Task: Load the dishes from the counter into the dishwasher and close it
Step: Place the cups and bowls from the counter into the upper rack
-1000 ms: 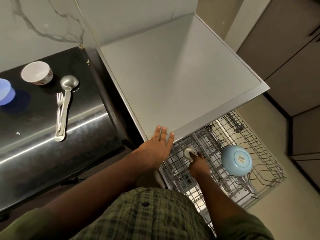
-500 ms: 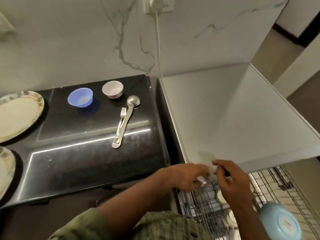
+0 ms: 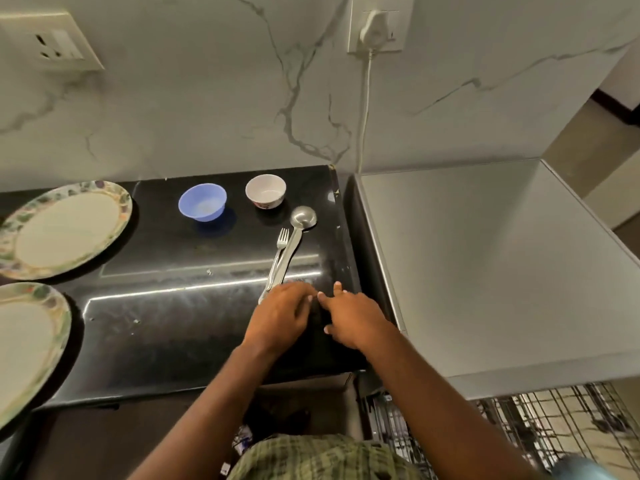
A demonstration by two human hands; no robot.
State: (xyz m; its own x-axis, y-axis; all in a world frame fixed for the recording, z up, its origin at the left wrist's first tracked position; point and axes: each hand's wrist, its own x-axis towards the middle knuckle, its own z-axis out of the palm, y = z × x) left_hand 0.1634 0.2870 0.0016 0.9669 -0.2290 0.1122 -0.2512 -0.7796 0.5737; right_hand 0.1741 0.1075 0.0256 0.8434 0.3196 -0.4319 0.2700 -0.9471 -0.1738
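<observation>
On the black counter [image 3: 173, 334] lie a steel ladle [image 3: 294, 237] and a fork [image 3: 278, 254], side by side. My left hand [image 3: 280, 315] hovers over their handle ends, fingers curled, and covers those ends. My right hand [image 3: 353, 320] is just to its right, fingers spread, holding nothing. Behind them stand a blue bowl [image 3: 202, 201] and a white bowl [image 3: 265, 190]. Two floral-rimmed plates [image 3: 62, 226] [image 3: 27, 348] lie at the left. The dishwasher rack [image 3: 540, 420] shows at the bottom right with a light-blue bowl's edge [image 3: 581, 467].
The grey dishwasher top [image 3: 491, 265] stands to the right of the counter. A white plug and cord [image 3: 363, 98] hang down the marble wall behind. A wall socket [image 3: 52, 43] sits at the upper left.
Both hands have come up from the dishwasher rack to the counter, by the ladle and fork handles. My view has swung left and up, so the plates show.
</observation>
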